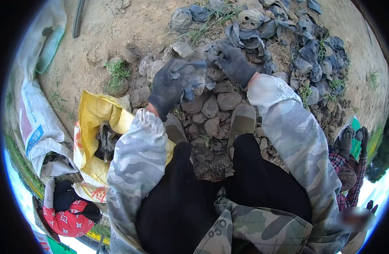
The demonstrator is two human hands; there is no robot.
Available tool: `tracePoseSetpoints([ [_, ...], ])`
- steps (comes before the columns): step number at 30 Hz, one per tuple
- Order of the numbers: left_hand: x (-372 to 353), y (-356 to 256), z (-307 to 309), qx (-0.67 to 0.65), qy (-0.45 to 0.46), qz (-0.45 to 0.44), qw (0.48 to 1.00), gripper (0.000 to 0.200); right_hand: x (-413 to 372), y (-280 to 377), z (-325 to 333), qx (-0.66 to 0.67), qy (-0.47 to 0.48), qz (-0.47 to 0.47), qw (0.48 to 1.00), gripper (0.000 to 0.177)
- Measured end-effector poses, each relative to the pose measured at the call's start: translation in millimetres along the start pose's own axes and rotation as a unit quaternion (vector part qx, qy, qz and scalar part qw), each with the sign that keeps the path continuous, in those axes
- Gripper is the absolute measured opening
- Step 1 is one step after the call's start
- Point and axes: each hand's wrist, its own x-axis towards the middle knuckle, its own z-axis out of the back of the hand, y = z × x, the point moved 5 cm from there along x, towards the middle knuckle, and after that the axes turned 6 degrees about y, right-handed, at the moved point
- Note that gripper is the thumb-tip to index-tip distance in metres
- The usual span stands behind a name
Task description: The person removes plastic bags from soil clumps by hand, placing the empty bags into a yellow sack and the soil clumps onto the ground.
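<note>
My left hand [168,86], in a dark glove, is closed on a thin, crumpled piece of dark plastic film [197,76]. The film stretches out to the right from its fingers. Just beyond the film's far edge is my right hand [233,63], also gloved, with its fingers curled together; what they hold, if anything, is hidden. Beneath both hands lie brown soil clumps [229,100], heaped between my shoes. Above and to the right, dark plastic-wrapped soil lumps [250,19] form a pile, with torn film among them.
A yellow woven sack [89,127] with dark plastic scraps [106,142] inside stands open to my left. Farther left lies a white sack [36,112]. One person in red [72,218] is at the lower left, another in a checked shirt [353,190] at the right. Grass tufts [117,72] grow nearby.
</note>
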Motion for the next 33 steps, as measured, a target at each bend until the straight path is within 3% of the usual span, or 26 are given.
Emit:
tracePoseSetpoints([
  [3, 0.6, 6.8, 0.5, -0.061, -0.024, -0.027, 0.998, 0.019, 2.4, -6.9, 4.2, 0.069, -0.029, -0.068, 0.995, 0.012],
  [7, 1.4, 4.0, 3.9, -0.027, -0.029, -0.04, 0.998, 0.021, 13.1, 7.9, 23.9, 0.082, -0.074, -0.084, 0.99, 0.012],
  [10, 6.3, -13.6, 7.2, -0.026, -0.072, -0.054, 0.996, 0.031, 21.7, 30.0, 21.1, -0.014, -0.038, -0.022, 0.999, 0.017],
  [12, 7.3, -21.2, 5.0, -0.119, -0.053, 0.0, 0.992, 0.044, 21.4, 67.9, 11.9, -0.196, -0.072, 0.203, 0.957, 0.02],
  [13, 9.8, -15.2, 6.0, -0.118, -0.058, -0.002, 0.991, 0.044, 21.0, 78.4, 5.2, -0.196, -0.071, 0.209, 0.955, 0.02],
  [14, 13.2, -1.3, 2.1, -0.059, -0.03, 0.015, 0.998, 0.048, 23.8, 73.2, -2.5, 0.059, -0.025, 0.072, 0.995, 0.016],
  [15, 15.8, 6.6, -0.4, 0.001, -0.002, 0.033, 0.999, 0.052, 23.8, 61.5, -16.4, 0.308, 0.026, -0.073, 0.948, 0.013],
  [17, 15.3, 20.9, 3.0, 0.003, -0.007, 0.036, 0.999, 0.044, 31.1, 44.6, -11.8, 0.265, 0.07, -0.046, 0.961, 0.018],
  [18, 13.8, 33.7, 3.4, -0.066, 0.02, 0.116, 0.991, 0.039, 38.0, 35.2, -9.7, 0.103, 0.051, 0.07, 0.991, 0.016],
  [19, 11.6, 45.7, 1.7, -0.136, 0.048, 0.193, 0.971, 0.035, 44.7, 36.1, -5.9, -0.064, 0.029, 0.183, 0.981, 0.016],
  [20, 10.7, 51.8, 1.8, -0.137, 0.045, 0.192, 0.971, 0.035, 51.3, 23.7, 0.7, -0.162, 0.041, 0.168, 0.972, 0.017],
  [21, 10.0, 54.7, 2.7, -0.097, 0.027, 0.15, 0.984, 0.031, 63.9, 22.0, 9.6, -0.162, 0.043, 0.171, 0.971, 0.017],
  [23, 11.0, 51.9, 4.7, -0.056, 0.007, 0.107, 0.993, 0.027, 93.6, -8.4, 28.3, -0.178, 0.059, -0.104, 0.977, 0.025],
  [24, 11.3, 49.8, 2.4, -0.066, 0.012, 0.114, 0.991, 0.027, 104.8, -12.6, 30.1, -0.178, 0.06, -0.103, 0.977, 0.025],
  [26, 14.0, 56.3, -0.4, -0.029, 0.022, 0.096, 0.995, 0.026, 124.1, -21.3, 32.8, -0.36, 0.034, -0.125, 0.924, 0.037],
  [27, 14.5, 55.2, -1.0, -0.028, 0.021, 0.098, 0.995, 0.026, 129.6, -29.3, 28.8, -0.358, 0.035, -0.125, 0.925, 0.037],
  [29, 12.9, 55.9, -7.5, -0.109, 0.046, 0.133, 0.984, 0.04, 134.4, -44.2, 17.1, -0.479, 0.044, -0.142, 0.865, 0.046],
  [30, 13.6, 58.0, -10.1, -0.129, 0.09, 0.174, 0.972, 0.055, 136.2, -45.5, 12.9, -0.482, 0.102, -0.193, 0.849, 0.045],
  [33, 12.3, 47.6, -4.1, -0.127, 0.047, 0.174, 0.975, 0.056, 134.9, -50.8, 16.1, -0.446, 0.091, -0.162, 0.875, 0.044],
])
